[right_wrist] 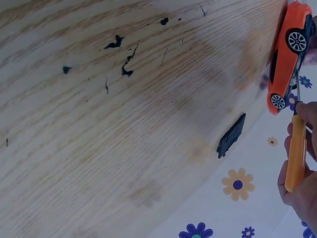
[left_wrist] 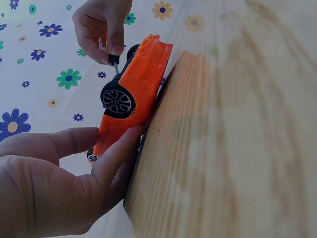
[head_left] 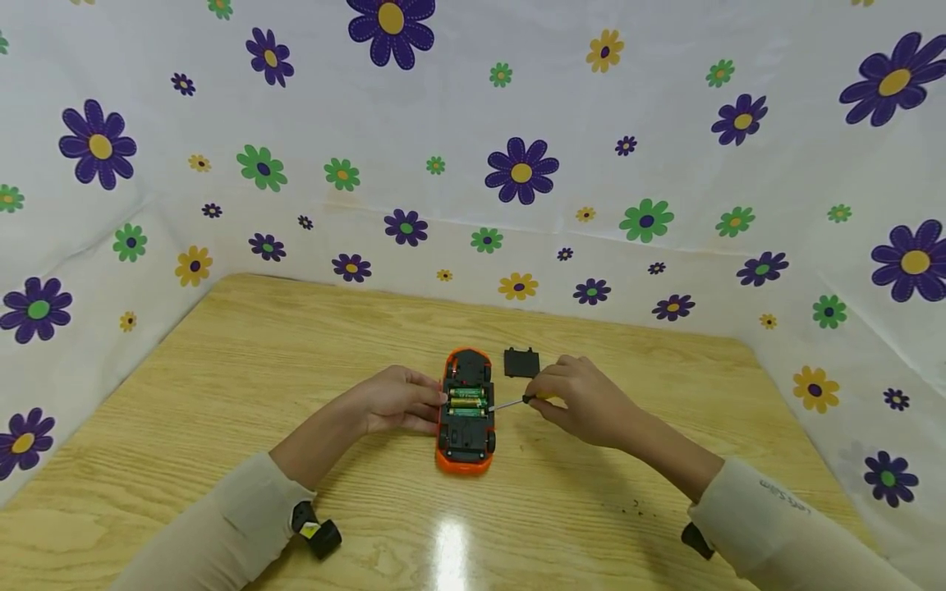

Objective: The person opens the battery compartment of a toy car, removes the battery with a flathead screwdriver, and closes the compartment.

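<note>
An orange toy car point(head_left: 464, 468) lies upside down on the wooden table, its black underside facing up. Several green batteries point(head_left: 467, 403) sit side by side in its uncovered battery compartment. My left hand point(head_left: 399, 400) holds the car by its left side, thumb near the compartment and fingers along the body point(left_wrist: 131, 87). In my right hand point(head_left: 584, 400) is a screwdriver point(right_wrist: 296, 153) with a yellow handle, gripped between thumb and fingers. Its metal shaft point(head_left: 507, 404) points left, the tip at the compartment's right edge beside the batteries.
A black battery cover point(head_left: 521, 363) lies flat on the table point(head_left: 332, 328) just beyond the right hand. Dark marks point(right_wrist: 115, 42) show on the tabletop at the right. A white cloth with printed flowers point(head_left: 443, 107) hangs behind and at both sides.
</note>
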`<state>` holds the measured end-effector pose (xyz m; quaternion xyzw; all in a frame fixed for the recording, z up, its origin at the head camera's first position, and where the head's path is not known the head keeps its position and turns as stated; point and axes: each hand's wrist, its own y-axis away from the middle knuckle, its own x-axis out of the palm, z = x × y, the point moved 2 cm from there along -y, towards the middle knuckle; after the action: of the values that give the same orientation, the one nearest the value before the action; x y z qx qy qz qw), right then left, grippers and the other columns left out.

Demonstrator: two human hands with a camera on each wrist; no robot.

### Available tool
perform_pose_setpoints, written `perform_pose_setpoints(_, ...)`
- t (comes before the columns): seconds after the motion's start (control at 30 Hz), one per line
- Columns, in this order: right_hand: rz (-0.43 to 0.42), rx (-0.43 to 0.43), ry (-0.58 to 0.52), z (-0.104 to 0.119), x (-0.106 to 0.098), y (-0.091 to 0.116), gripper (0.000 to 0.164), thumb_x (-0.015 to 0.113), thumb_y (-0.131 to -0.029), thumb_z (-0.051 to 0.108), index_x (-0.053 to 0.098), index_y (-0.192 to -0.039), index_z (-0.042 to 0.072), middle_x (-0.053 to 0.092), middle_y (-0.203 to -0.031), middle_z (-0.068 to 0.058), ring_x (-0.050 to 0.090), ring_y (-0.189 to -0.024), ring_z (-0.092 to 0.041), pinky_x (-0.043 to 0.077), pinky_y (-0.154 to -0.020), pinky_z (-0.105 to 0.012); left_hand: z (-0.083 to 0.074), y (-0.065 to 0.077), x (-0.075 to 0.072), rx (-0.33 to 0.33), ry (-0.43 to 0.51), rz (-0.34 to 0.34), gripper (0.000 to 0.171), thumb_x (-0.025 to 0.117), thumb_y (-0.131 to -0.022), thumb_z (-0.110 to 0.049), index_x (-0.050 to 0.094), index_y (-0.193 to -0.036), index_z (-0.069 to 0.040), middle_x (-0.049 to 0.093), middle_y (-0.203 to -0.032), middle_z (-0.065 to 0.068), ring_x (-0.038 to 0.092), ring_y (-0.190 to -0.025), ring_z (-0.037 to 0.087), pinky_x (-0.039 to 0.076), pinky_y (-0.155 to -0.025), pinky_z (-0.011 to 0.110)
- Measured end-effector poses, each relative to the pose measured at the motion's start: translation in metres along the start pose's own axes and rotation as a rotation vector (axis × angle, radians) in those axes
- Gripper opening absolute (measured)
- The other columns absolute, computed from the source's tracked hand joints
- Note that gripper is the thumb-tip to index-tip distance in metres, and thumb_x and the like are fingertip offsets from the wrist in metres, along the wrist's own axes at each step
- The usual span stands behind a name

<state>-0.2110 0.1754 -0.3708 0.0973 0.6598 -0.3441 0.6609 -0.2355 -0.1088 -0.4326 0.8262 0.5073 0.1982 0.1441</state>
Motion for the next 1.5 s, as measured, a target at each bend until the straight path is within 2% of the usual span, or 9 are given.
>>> perform_pose_setpoints(0.23,-0.031,0.044,0.005,-0.002,-0.001,0.002,0.020,0.083,-0.087,0.009,0.079,-0.107,0.009,0.075,-0.098,-0.002,0.062,-0.086,-0.019,0.050,-0.069,-0.035,0.000,0.000,0.001,0.002,0.003,0.001,0.043,0.060,-0.102,-0.001,0.047,-0.142,0.012,0.067,-0.117,0.026,0.072,-0.098,0.030,0.062,-0.090,0.047)
perform_pose_setpoints(0.43,-0.020,0.117,0.002,-0.012,0.001,0.004,0.023,0.077,-0.093,0.009,0.078,-0.116,0.008,0.072,-0.101,-0.004,0.061,-0.088,-0.021,0.044,-0.067,-0.033,-0.001,0.001,0.001,0.005,0.004,0.004,0.044,0.060,-0.102,-0.001,0.047,-0.141,0.013,0.067,-0.117,0.026,0.071,-0.099,0.030,0.062,-0.090,0.046)
perform_pose_setpoints(0.57,-0.017,0.146,-0.006,-0.016,0.002,0.005,0.022,0.075,-0.094,0.009,0.078,-0.116,0.008,0.072,-0.101,-0.003,0.060,-0.088,-0.021,0.042,-0.066,-0.032,-0.001,0.001,0.002,-0.002,0.005,-0.004,0.044,0.060,-0.102,-0.001,0.047,-0.142,0.012,0.067,-0.117,0.026,0.071,-0.098,0.029,0.062,-0.089,0.046)
perform_pose_setpoints(0.77,0.005,0.076,-0.034,-0.010,0.001,0.002,0.017,0.079,-0.091,0.008,0.078,-0.108,0.008,0.076,-0.099,-0.002,0.064,-0.085,-0.019,0.051,-0.068,-0.033,-0.002,0.002,0.002,-0.005,0.006,-0.003,0.041,0.060,-0.103,-0.002,0.048,-0.140,0.012,0.067,-0.117,0.026,0.071,-0.099,0.030,0.062,-0.090,0.046)
perform_pose_setpoints(0.87,0.040,0.037,-0.019,-0.003,-0.001,-0.001,0.015,0.080,-0.090,0.009,0.078,-0.105,0.010,0.076,-0.099,0.000,0.062,-0.084,-0.018,0.051,-0.069,-0.033,-0.003,0.003,0.002,-0.004,0.002,0.001,0.041,0.059,-0.103,-0.002,0.048,-0.140,0.012,0.067,-0.117,0.026,0.071,-0.100,0.030,0.062,-0.090,0.046)
perform_pose_setpoints(1.03,0.070,-0.026,0.088,0.007,-0.007,-0.008,0.012,0.082,-0.089,0.013,0.080,-0.100,0.014,0.075,-0.095,0.004,0.061,-0.085,-0.017,0.047,-0.071,-0.033,-0.003,0.003,0.002,0.000,-0.002,0.010,0.043,0.060,-0.102,-0.002,0.047,-0.141,0.012,0.067,-0.118,0.026,0.071,-0.102,0.031,0.061,-0.090,0.046)
perform_pose_setpoints(1.2,0.129,-0.093,0.266,0.021,-0.014,-0.023,0.005,0.079,-0.091,0.015,0.082,-0.095,0.017,0.074,-0.090,0.005,0.055,-0.078,-0.018,0.034,-0.064,-0.029,0.000,0.001,0.001,0.002,-0.004,0.018,0.044,0.060,-0.103,-0.003,0.047,-0.141,0.014,0.066,-0.121,0.027,0.070,-0.105,0.032,0.061,-0.092,0.046)
perform_pose_setpoints(1.3,0.204,-0.087,0.335,0.030,-0.018,-0.034,0.008,0.075,-0.093,0.016,0.082,-0.093,0.019,0.073,-0.089,0.005,0.051,-0.074,-0.018,0.031,-0.063,-0.029,0.001,0.001,0.001,0.003,-0.004,0.019,0.045,0.059,-0.103,-0.003,0.046,-0.142,0.014,0.065,-0.122,0.028,0.069,-0.107,0.033,0.061,-0.092,0.047)
perform_pose_setpoints(1.5,0.328,-0.055,0.399,0.043,-0.024,-0.054,0.015,0.073,-0.094,0.013,0.080,-0.084,0.022,0.067,-0.079,0.006,0.044,-0.067,-0.017,0.026,-0.062,-0.030,0.000,0.001,0.001,0.006,-0.004,0.011,0.043,0.060,-0.103,-0.003,0.048,-0.141,0.013,0.067,-0.120,0.027,0.071,-0.104,0.032,0.061,-0.091,0.046)
